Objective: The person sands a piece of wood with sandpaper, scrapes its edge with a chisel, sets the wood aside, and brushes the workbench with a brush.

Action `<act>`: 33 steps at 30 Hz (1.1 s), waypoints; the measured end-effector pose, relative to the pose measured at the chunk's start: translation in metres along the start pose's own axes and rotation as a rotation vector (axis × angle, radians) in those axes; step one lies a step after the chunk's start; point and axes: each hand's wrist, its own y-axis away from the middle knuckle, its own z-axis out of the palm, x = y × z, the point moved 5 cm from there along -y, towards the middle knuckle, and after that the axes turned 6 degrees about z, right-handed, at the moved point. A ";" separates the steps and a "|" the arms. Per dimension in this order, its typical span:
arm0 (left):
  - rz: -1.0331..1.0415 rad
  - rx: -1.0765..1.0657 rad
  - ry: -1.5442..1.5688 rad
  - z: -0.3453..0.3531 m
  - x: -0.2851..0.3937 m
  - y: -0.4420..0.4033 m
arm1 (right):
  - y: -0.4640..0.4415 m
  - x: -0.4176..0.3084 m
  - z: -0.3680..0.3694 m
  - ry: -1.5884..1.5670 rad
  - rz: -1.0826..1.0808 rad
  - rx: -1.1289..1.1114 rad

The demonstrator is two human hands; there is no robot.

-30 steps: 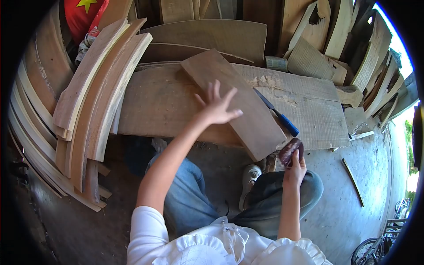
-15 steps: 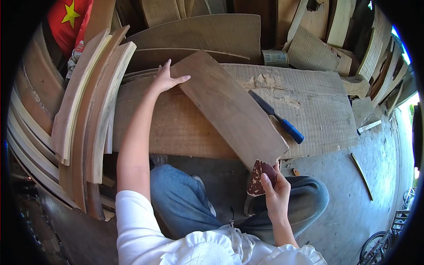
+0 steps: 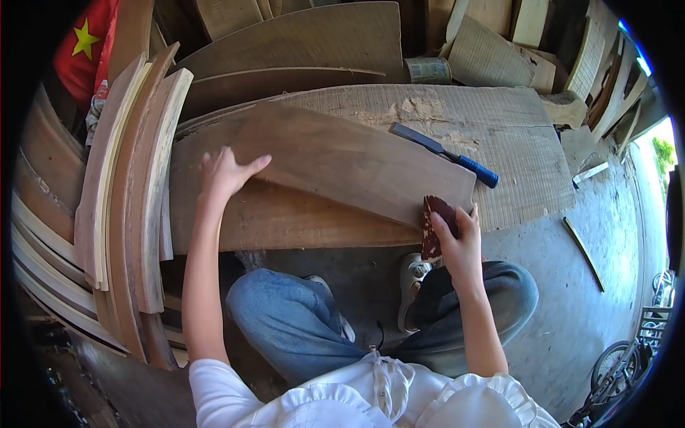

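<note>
A flat brown wooden board [image 3: 342, 160] lies slantwise across a larger rough plank. My left hand [image 3: 227, 175] is at the board's left end, thumb and fingers spread apart, the thumb beside its edge; whether it presses on the wood I cannot tell. My right hand [image 3: 460, 239] pinches a folded piece of worn, dark red sandpaper [image 3: 434, 221] at the board's near right corner, with fingertips against the board's end. Just beyond the board, a chisel with a blue handle [image 3: 477, 171] rests on the plank.
The rough plank [image 3: 514, 135] serves as a low bench before my knees. Curved wooden pieces [image 3: 135, 185] are stacked upright at left. More boards and a tin [image 3: 429, 70] stand behind. A thin strip [image 3: 584, 253] lies on the concrete floor at right, near a bicycle [image 3: 617, 364].
The board has swung from a steep diagonal to a flatter slant. My left hand has moved down and left beside it; my right hand has risen slightly with the sandpaper.
</note>
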 end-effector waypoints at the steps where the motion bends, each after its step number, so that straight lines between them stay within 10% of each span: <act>1: -0.004 -0.003 -0.024 0.000 -0.005 0.015 | -0.003 0.003 0.002 0.014 -0.006 0.024; 17: -0.185 -0.271 -0.032 -0.012 -0.109 0.171 | -0.050 -0.051 0.103 0.121 -0.390 -0.061; 19: -0.365 -0.509 0.138 0.002 -0.112 0.184 | -0.091 -0.075 0.129 -0.677 -0.201 -0.510; 22: -0.275 -0.289 0.215 0.011 -0.094 0.192 | -0.128 -0.100 0.150 -0.461 -0.532 -0.264; 27: -0.212 -0.534 0.477 0.021 -0.011 0.197 | -0.096 -0.149 0.104 0.092 -0.937 -0.104; 30: -0.090 -0.639 0.510 0.027 0.036 0.193 | -0.119 -0.123 0.057 0.165 -0.879 0.094; 33: 0.055 -0.750 0.667 0.030 0.065 0.189 | -0.153 -0.072 -0.003 0.090 -0.241 -0.051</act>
